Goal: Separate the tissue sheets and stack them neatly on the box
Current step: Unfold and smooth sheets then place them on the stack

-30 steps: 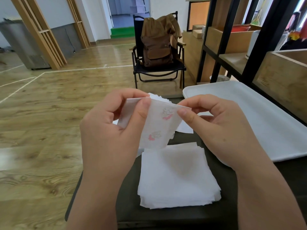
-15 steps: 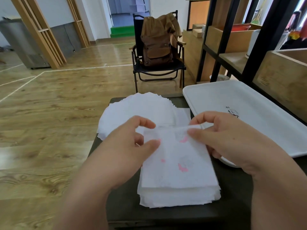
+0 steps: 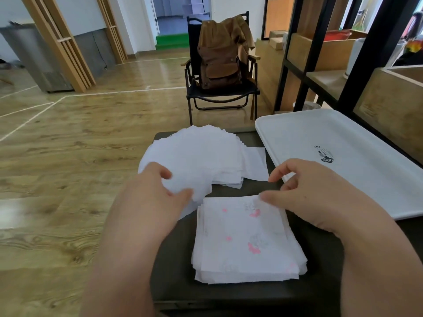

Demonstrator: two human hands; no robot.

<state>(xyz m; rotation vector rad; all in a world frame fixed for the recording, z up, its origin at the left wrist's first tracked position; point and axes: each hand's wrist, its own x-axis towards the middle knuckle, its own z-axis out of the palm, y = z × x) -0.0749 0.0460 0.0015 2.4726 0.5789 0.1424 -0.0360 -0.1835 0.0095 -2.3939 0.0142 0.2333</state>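
Observation:
On the dark box [image 3: 174,271], close to me, lies a squared stack of tissue sheets [image 3: 247,243]; its top sheet has pink and grey prints. A fanned pile of plain white sheets [image 3: 206,154] lies at the box's far end. My left hand [image 3: 153,202] hovers between the two piles and pinches a plain white sheet [image 3: 194,191] between thumb and fingers. At the near stack's far right corner is my right hand [image 3: 304,195], its thumb tip touching the top sheet and its index finger lifted off.
A large white tray [image 3: 357,133] sits to the right, overlapping the box's edge. Black shelving with wooden crates [image 3: 393,101] rises behind it. Beyond the box stands a black folding chair with a brown backpack [image 3: 219,62] on the wooden floor.
The printed sheet, held up in both hands a second ago, now lies on the near stack. My left hand has moved off to the left with a plain sheet; my right index finger has lifted.

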